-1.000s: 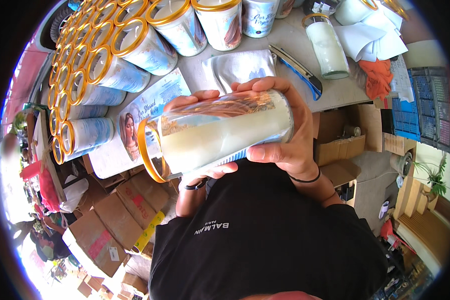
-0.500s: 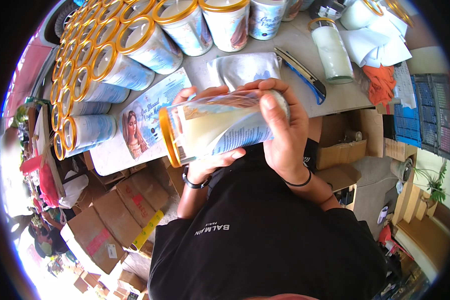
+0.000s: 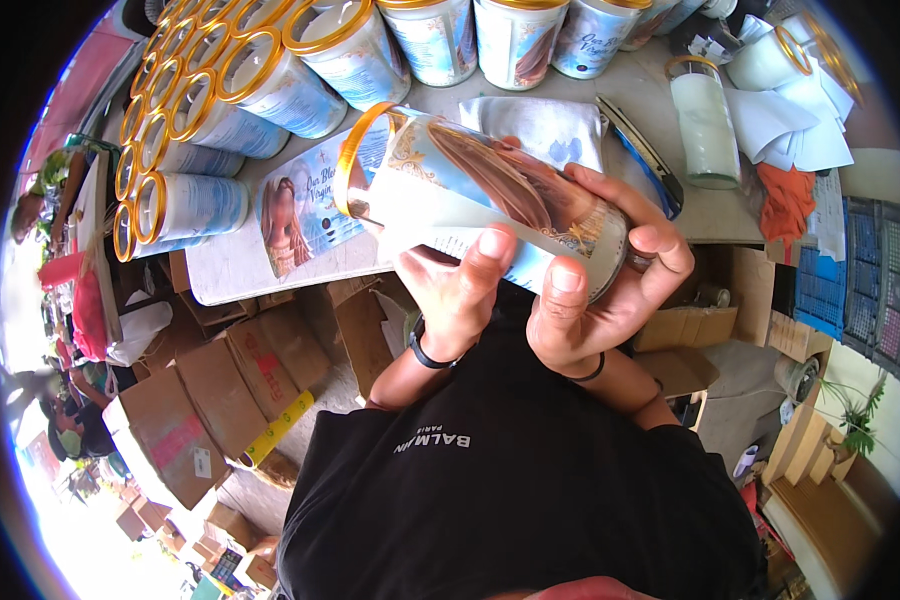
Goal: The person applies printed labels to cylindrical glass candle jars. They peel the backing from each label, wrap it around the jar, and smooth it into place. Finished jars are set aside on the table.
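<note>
Between my two hands, above the table's front edge, lies a glass jar candle (image 3: 510, 190) with a gold rim and a picture label wrapped around it. It is tilted, its gold rim up at the left and its base toward the lower right. My left hand (image 3: 460, 295) grips its underside near the rim, thumb on the label, with the other fingers hidden behind the jar. My right hand (image 3: 620, 275) is closed around the base end, its thumb pressing the lower edge. Flat on the table behind it is a loose printed label (image 3: 300, 215).
Rows of labelled candles (image 3: 280, 85) fill the table's (image 3: 225, 285) back left. A folded white cloth (image 3: 545, 125), a blue utility knife (image 3: 645, 160), an unlabelled candle (image 3: 705, 125), white papers (image 3: 780, 115) and an orange cloth (image 3: 785, 205) lie to the right. Cardboard boxes (image 3: 185, 430) stand at lower left.
The candle has been turned in my hands, so the figure on its label faces up. Its rim end has risen, and my left thumb now presses on the label.
</note>
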`<state>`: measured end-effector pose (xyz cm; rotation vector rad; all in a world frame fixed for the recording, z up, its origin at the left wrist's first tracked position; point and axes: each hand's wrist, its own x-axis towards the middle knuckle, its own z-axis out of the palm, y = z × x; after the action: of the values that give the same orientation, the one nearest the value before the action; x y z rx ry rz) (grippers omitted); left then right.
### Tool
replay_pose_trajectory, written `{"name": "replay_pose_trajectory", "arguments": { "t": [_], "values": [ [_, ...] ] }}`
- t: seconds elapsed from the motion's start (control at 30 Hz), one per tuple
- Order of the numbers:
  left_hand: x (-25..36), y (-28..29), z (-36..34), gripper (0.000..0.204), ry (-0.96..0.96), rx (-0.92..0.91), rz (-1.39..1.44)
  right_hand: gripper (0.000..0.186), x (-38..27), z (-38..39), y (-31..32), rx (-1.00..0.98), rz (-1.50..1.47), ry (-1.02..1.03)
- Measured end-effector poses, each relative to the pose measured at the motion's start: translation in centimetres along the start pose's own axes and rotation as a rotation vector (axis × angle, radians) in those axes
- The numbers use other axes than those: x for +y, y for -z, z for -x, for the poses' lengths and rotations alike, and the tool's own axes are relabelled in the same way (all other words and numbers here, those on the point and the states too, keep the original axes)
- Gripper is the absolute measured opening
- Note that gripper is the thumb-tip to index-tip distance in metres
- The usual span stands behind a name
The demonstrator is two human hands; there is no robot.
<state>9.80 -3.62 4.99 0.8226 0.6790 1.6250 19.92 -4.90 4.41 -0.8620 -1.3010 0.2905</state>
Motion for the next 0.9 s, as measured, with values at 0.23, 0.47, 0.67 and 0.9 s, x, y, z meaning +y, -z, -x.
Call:
{"name": "replay_pose_trajectory", "arguments": {
  "t": [0.23,0.47,0.67,0.9],
  "values": [
    [-0.5,1.3,-1.0,0.081,0.091,-0.034,0.126,0.051,1.0,-0.2,-0.1,-0.003,-0.046,0.103],
    [-0.5,3.2,-1.7,0.082,0.203,0.137,0.112,0.047,1.8,-0.5,0.3,-0.046,-0.023,0.173],
    [-0.7,2.4,-1.3,0.126,0.018,-0.021,0.111,0.046,2.2,-0.2,0.2,0.051,-0.027,0.055],
    [-1.9,2.0,-0.6,0.13,-0.034,0.067,-0.089,0.049,1.9,0.2,0.3,-0.027,0.134,0.162]
  ]
}}
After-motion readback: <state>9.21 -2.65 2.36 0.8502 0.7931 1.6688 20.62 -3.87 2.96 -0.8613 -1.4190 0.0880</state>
